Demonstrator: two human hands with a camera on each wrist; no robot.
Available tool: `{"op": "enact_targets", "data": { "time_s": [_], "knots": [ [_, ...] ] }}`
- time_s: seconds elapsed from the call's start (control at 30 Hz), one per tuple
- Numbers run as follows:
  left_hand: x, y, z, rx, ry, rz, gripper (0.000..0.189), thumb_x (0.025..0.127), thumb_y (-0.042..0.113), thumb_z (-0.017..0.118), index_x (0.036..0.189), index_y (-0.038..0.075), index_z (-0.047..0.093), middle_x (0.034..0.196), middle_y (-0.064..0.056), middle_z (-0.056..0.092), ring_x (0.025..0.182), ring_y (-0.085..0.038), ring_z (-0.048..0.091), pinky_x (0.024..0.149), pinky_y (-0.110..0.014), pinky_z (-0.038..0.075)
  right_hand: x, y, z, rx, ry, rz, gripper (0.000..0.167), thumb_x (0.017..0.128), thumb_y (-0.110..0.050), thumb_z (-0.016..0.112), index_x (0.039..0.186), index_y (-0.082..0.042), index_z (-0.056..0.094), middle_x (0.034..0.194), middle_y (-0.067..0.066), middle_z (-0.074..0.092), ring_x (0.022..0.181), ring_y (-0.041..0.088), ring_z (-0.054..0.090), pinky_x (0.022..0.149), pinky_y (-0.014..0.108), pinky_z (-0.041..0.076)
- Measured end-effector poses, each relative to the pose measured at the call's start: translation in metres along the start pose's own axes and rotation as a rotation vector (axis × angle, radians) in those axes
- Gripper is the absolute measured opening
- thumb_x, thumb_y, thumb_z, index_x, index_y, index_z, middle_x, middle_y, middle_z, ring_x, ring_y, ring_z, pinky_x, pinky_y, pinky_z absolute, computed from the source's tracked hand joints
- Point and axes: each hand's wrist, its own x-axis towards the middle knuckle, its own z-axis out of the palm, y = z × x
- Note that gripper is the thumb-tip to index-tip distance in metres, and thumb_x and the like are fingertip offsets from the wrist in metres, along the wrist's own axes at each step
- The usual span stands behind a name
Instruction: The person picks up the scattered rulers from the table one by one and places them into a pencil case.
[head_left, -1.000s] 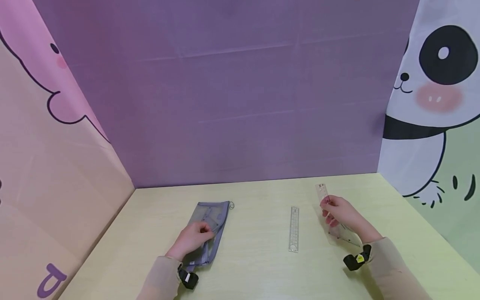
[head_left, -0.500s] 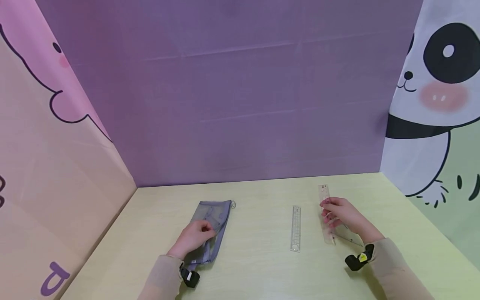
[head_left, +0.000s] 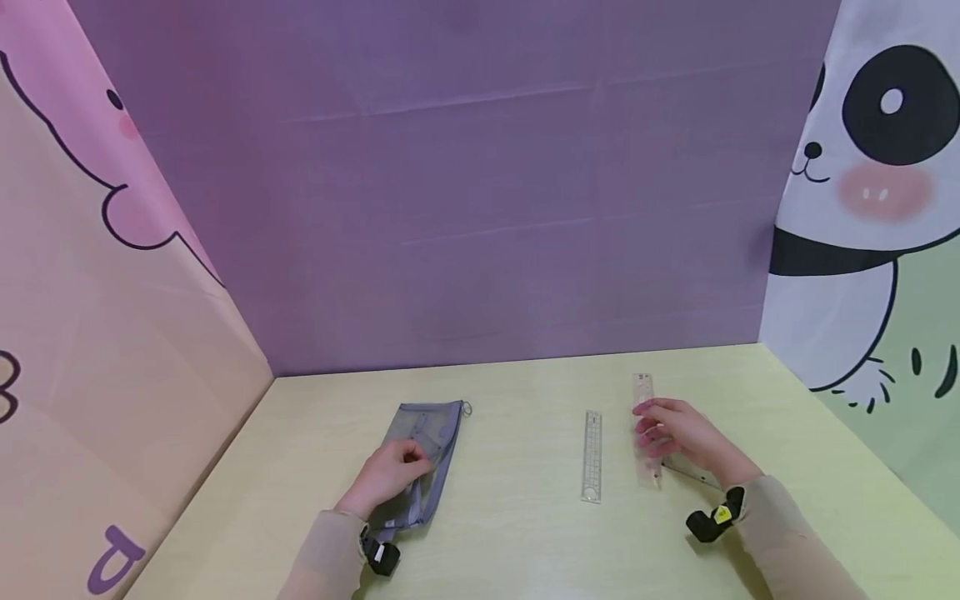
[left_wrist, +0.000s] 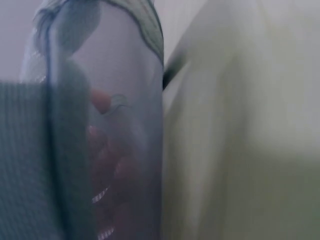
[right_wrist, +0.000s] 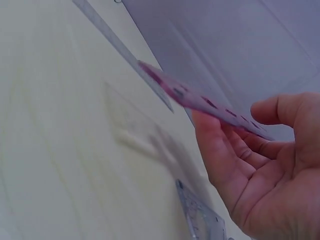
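Ruler [right_wrist: 206, 103] in right hand [head_left: 684, 435], left hand [head_left: 390, 477] pinching

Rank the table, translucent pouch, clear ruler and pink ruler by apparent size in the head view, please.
1. Table
2. Translucent pouch
3. Pink ruler and clear ruler, unsure: the right hand partly hides the raised pink one.

The pouch [head_left: 447, 454] lay on the left of the table [head_left: 510, 517], under the left hand [head_left: 386, 477]. Right of it lay one ruler [head_left: 592, 458]. Farther right, a second ruler [right_wrist: 200, 101] sat in the right hand [head_left: 688, 433], above a measuring tool [right_wrist: 206, 220].
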Motion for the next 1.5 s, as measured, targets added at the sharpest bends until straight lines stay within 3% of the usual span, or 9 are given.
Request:
{"op": "enact_targets", "data": {
  "time_s": [0.33,0.67,0.87,1.13,1.5],
  "knots": [
    [-0.002,-0.001,0.001,-0.023,0.009,-0.04,0.009,0.085,0.017,0.068,0.08,0.011,0.064,0.075,0.002,0.057,0.067,-0.016,0.047,0.059,-0.032,0.037,-0.001,0.001,0.007,0.052,-0.062,0.012,0.043,0.103,-0.022,0.044,0.125,0.015,0.046,0.094,0.011,0.061,0.078,0.018,0.063,0.068,0.034,0.055],
    [0.001,0.0,0.0,-0.022,0.012,-0.031,0.007,0.085,0.017,0.068,0.081,0.012,0.065,0.077,0.002,0.059,0.07,-0.016,0.049,0.062,-0.033,0.04,0.0,0.004,0.018,0.108,-0.173,0.003,0.047,0.101,-0.022,0.047,0.126,0.017,0.044,0.096,0.011,0.06,0.081,0.018,0.063,0.071,0.035,0.055],
    [0.001,0.0,-0.001,-0.02,0.015,-0.029,0.006,0.085,0.017,0.068,0.082,0.012,0.065,0.077,0.002,0.059,0.07,-0.016,0.049,0.062,-0.033,0.04,0.008,-0.003,0.031,0.093,-0.216,0.01,0.045,0.102,-0.021,0.043,0.129,0.016,0.043,0.098,0.011,0.062,0.087,0.021,0.063,0.073,0.036,0.054],
    [0.0,0.001,-0.004,-0.013,0.042,-0.037,0.006,0.085,0.017,0.067,0.082,0.012,0.065,0.076,0.002,0.058,0.069,-0.016,0.049,0.062,-0.032,0.039,0.024,-0.025,0.059,0.175,-0.302,0.021,0.045,0.101,-0.015,0.037,0.132,0.018,0.036,0.097,0.01,0.063,0.09,0.023,0.066,0.076,0.038,0.054],
    [0.0,0.003,-0.005,-0.009,0.087,-0.023,0.005,0.085,0.014,0.064,0.081,0.011,0.065,0.072,0.002,0.057,0.066,-0.016,0.048,0.061,-0.032,0.038,0.046,-0.029,0.112,0.257,-0.395,0.074,0.044,0.1,-0.009,0.04,0.135,0.016,0.037,0.102,0.01,0.065,0.094,0.023,0.067,0.081,0.04,0.054]
  ]
}}
